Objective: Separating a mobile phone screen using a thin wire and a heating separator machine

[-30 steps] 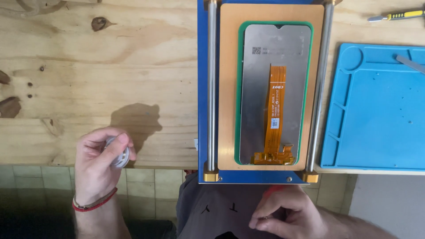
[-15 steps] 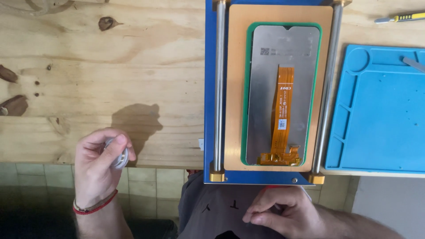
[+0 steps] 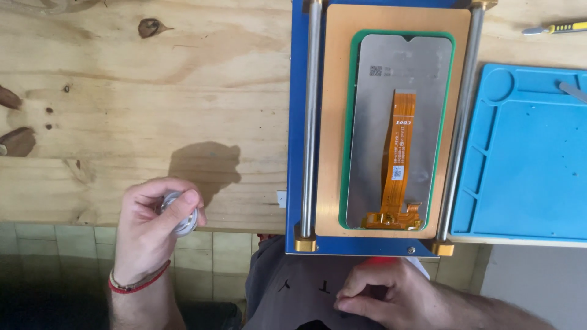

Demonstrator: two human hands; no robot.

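Wooden bench (image 3: 153, 91) carries a face-down phone screen (image 3: 400, 128) in its blue jig (image 3: 298, 122), untouched; left hand (image 3: 150, 229) pinches a small spool (image 3: 181, 214) off the front edge; right hand (image 3: 382, 293) curled shut in the lap.

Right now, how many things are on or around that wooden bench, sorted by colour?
Blue: 2, the clamp frame and the silicone mat
Orange-tan: 1, the pad under the phone screen
Grey: 1, the phone screen, with its orange ribbon cable
Yellow: 1, the knife
White: 1, the small spool in the left hand
Total: 6

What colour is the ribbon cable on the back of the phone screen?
Orange ribbon cable, clearest in the head view.
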